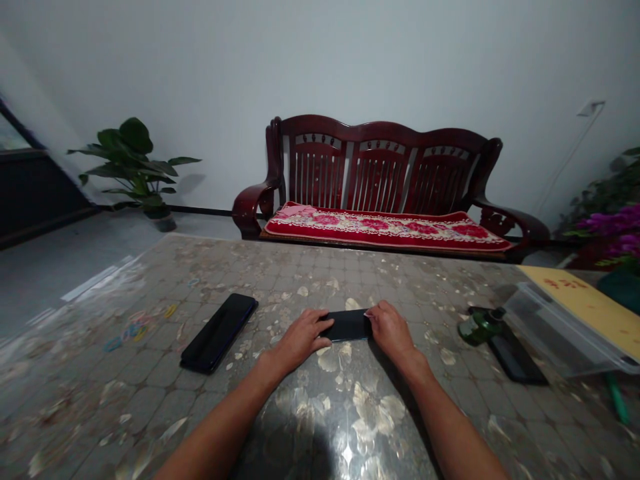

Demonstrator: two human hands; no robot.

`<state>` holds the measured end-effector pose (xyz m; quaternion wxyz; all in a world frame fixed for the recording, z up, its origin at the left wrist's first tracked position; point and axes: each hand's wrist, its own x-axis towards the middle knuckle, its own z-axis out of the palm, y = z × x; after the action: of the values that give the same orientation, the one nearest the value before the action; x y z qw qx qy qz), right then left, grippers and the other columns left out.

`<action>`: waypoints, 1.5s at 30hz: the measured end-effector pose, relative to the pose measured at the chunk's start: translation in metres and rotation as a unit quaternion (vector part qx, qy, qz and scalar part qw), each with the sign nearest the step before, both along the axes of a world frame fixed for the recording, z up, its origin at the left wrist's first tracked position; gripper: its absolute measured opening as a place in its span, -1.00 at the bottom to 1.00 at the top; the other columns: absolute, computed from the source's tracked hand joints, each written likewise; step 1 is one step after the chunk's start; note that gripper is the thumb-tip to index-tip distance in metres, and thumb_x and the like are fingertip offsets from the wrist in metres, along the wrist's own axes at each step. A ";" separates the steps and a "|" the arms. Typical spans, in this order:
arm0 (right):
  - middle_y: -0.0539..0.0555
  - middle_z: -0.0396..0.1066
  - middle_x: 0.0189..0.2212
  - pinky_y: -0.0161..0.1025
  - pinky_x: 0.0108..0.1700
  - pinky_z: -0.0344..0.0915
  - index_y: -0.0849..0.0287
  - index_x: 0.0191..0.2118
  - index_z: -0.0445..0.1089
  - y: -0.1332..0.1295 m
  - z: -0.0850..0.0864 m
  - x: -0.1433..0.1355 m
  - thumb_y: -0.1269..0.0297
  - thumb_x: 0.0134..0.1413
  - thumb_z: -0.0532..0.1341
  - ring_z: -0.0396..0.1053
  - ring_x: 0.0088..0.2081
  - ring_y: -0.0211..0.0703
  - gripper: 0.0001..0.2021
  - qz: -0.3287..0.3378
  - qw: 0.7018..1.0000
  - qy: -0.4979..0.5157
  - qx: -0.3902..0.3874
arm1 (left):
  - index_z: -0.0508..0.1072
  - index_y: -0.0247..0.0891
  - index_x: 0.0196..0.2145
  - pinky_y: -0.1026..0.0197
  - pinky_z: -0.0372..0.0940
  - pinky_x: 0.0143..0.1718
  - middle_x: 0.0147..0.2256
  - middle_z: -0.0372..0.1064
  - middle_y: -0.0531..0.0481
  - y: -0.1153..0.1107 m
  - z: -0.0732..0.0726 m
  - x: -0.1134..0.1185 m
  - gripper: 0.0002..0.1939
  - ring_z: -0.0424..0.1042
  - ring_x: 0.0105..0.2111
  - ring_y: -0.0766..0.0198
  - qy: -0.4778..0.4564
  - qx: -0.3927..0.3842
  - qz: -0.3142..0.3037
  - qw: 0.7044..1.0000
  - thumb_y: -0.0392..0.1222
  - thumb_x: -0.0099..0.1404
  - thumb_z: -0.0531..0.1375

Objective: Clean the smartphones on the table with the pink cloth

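A dark phone [347, 325] lies flat and sideways on the patterned tablecloth, between both hands. My left hand [306, 335] rests at its left end, fingers apart, with fingertips touching the edge. At the right end, my right hand [389, 328] is closed in a pinch over the phone's corner, holding something small and pale that I cannot make out. Further left lies a dark phone or stack of phones [220, 333], set at a slant.
Coloured bands [134, 330] lie at the left. On the right are a green bottle [479, 327], another black phone [517, 357] and a clear plastic box [560, 333] under a yellow sheet [585, 303]. A wooden bench [380, 173] stands beyond the table.
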<state>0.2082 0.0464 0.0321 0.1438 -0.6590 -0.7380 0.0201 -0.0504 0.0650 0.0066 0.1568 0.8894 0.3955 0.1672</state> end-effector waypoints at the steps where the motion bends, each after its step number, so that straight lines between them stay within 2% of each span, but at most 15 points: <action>1: 0.13 0.44 -0.24 -0.30 -0.12 0.17 0.16 -0.19 0.56 0.001 0.001 0.001 0.45 0.29 0.10 0.37 -0.13 -0.10 -0.74 -0.005 1.000 -0.001 0.001 | 0.45 -0.19 0.15 -0.10 0.22 0.22 0.21 0.31 -0.23 0.000 0.000 0.000 -0.51 0.31 0.18 -0.04 0.003 0.002 0.001 1.000 -0.13 0.29 0.34; 6: 0.18 0.45 -0.23 -0.25 -0.13 0.17 0.18 -0.19 0.56 0.005 0.004 -0.001 0.45 0.30 0.08 0.37 -0.14 -0.06 -0.72 -0.035 0.999 -0.028 0.004 | 0.45 -0.13 0.14 -0.10 0.21 0.22 0.18 0.33 -0.17 -0.001 -0.001 0.001 -0.57 0.29 0.19 -0.01 -0.003 0.017 -0.004 1.000 -0.12 0.32 0.30; 13: 0.15 0.44 -0.23 -0.27 -0.11 0.18 0.14 -0.20 0.56 0.003 0.007 -0.014 0.46 0.31 0.07 0.36 -0.12 -0.08 -0.71 0.029 0.999 -0.026 -0.005 | 0.45 -0.14 0.13 -0.06 0.23 0.20 0.14 0.37 -0.16 -0.003 0.005 0.002 -0.57 0.31 0.15 -0.01 -0.006 0.009 -0.009 1.000 -0.14 0.32 0.30; 19: 0.16 0.45 -0.22 -0.26 -0.11 0.18 0.16 -0.18 0.56 0.007 0.008 -0.011 0.45 0.33 0.06 0.36 -0.11 -0.06 -0.71 -0.018 0.999 -0.039 0.003 | 0.46 -0.15 0.13 -0.06 0.25 0.19 0.13 0.40 -0.16 -0.002 0.008 0.003 -0.57 0.33 0.13 0.00 0.007 0.008 -0.013 1.000 -0.14 0.33 0.30; 25: 0.13 0.45 -0.23 -0.26 -0.11 0.18 0.10 -0.18 0.56 0.006 0.003 -0.024 0.40 0.35 0.08 0.35 -0.12 -0.07 -0.73 0.046 0.998 -0.037 0.012 | 0.47 -0.19 0.12 -0.03 0.25 0.19 0.12 0.41 -0.17 -0.002 0.009 0.003 -0.56 0.34 0.13 0.01 0.014 0.011 -0.012 1.000 -0.13 0.31 0.32; 32: 0.15 0.45 -0.23 -0.24 -0.11 0.17 0.14 -0.19 0.57 0.010 0.001 -0.014 0.41 0.34 0.10 0.34 -0.13 -0.06 -0.74 -0.005 0.999 -0.036 0.021 | 0.48 -0.20 0.11 -0.05 0.27 0.17 0.11 0.42 -0.19 0.001 0.002 0.001 -0.57 0.37 0.12 -0.01 0.000 0.022 -0.021 1.000 -0.12 0.30 0.32; 38: 0.11 0.44 -0.24 -0.28 -0.11 0.18 0.12 -0.17 0.56 0.005 0.002 -0.025 0.40 0.35 0.10 0.34 -0.13 -0.09 -0.74 0.056 0.998 -0.011 0.008 | 0.49 -0.22 0.10 -0.02 0.29 0.15 0.09 0.44 -0.18 0.001 -0.001 0.001 -0.57 0.38 0.09 0.00 -0.001 0.046 -0.022 0.999 -0.12 0.29 0.34; 41: 0.10 0.44 -0.26 -0.29 -0.13 0.18 0.11 -0.18 0.57 0.002 0.002 -0.016 0.42 0.34 0.10 0.35 -0.15 -0.11 -0.73 0.061 0.998 0.006 0.002 | 0.49 -0.23 0.10 -0.02 0.29 0.15 0.10 0.44 -0.18 0.000 0.000 0.001 -0.56 0.39 0.09 0.00 0.005 0.045 -0.021 0.999 -0.13 0.28 0.34; 45: 0.11 0.43 -0.27 -0.28 -0.12 0.19 0.13 -0.21 0.57 -0.002 -0.001 0.005 0.42 0.32 0.11 0.36 -0.15 -0.09 -0.74 0.030 0.999 0.024 0.015 | 0.49 -0.23 0.10 -0.02 0.29 0.16 0.11 0.43 -0.18 -0.001 0.004 0.002 -0.55 0.39 0.10 -0.01 0.014 0.043 -0.018 0.999 -0.13 0.28 0.35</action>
<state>0.2131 0.0443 0.0308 0.1708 -0.6336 -0.7540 0.0294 -0.0483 0.0645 0.0104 0.1159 0.9045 0.3742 0.1689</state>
